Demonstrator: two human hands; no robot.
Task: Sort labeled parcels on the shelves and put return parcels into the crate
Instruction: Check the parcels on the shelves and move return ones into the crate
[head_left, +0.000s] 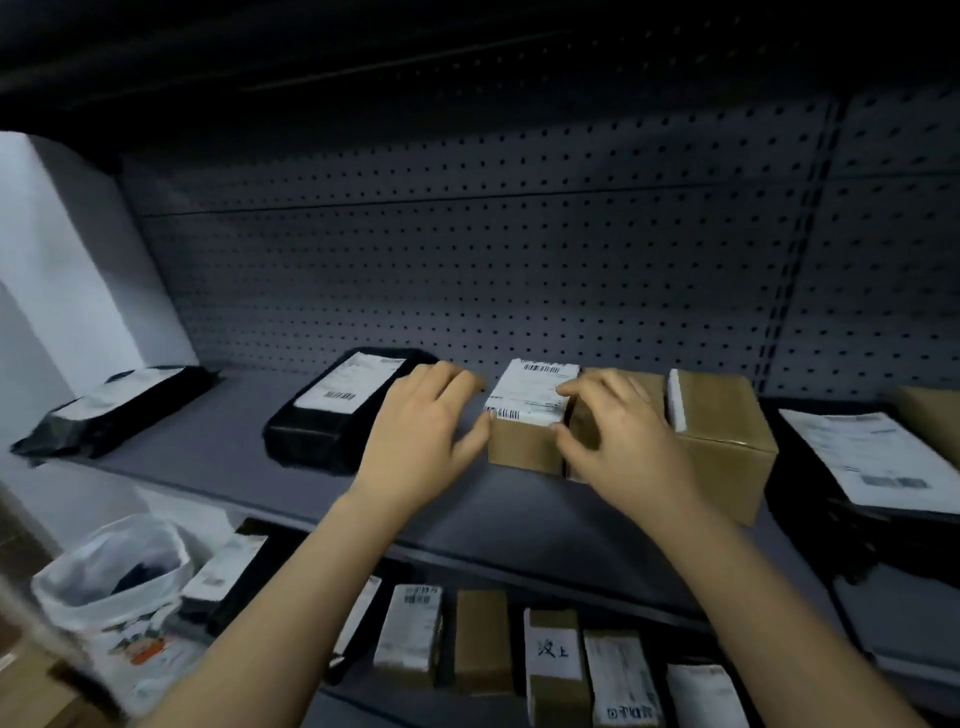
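A small cardboard box (522, 441) with a white barcode label on top stands on the middle shelf (234, 441). My left hand (421, 431) lies just left of it, fingers relaxed, thumb touching the box's left face. My right hand (618, 436) reaches over a second brown box (647, 387) beside it. Its curled thumb and forefinger pinch the labelled box's right edge. A larger brown box (722, 431) stands further right. A black labelled parcel (332, 410) lies left of my left hand.
Another black bag parcel (114, 410) lies at the shelf's left end, and a flat black parcel with a large label (872, 457) at the right. The lower shelf holds a row of several small labelled boxes (550, 665). A white plastic bag (109, 577) sits at lower left.
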